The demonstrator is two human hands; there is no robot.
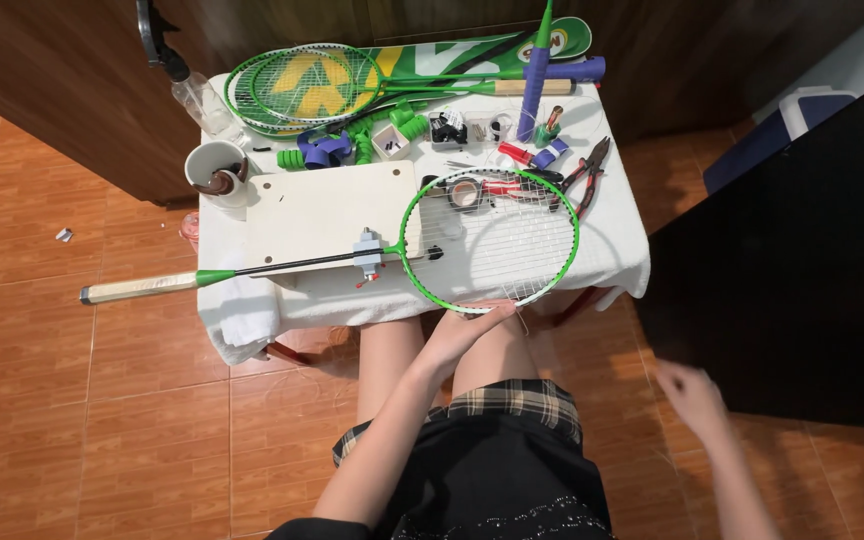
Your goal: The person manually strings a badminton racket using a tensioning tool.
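Head view. I look down on a small cloth-covered tabletop (pixel 617 262) above my knees. A green racket (pixel 487 240) lies across it, its shaft held in a small grey clamp (pixel 367 253) on a pale board (pixel 332 215), its wooden handle overhanging the left edge, and its partly strung head over the near edge.

My left hand (pixel 462 330) touches the near rim of the racket head, fingers (pixel 492 315) pressed together on the frame where a loose string end hangs. My right hand (pixel 692 395) is off to the side above the floor, blurred; I cannot tell how its fingers stand, though a faint line suggests string pulled out.

I judge the step in hand to be threading string at the frame's near edge. The next move calls for a steady frame and taut string.

Containers: a white cup (pixel 214 170) at the back left holds dark, curved items. A small open box (pixel 390 140) sits among green and purple grip rolls; its contents are too small to tell. Red pliers (pixel 587 170) lie beside spare rackets (pixel 312 85).
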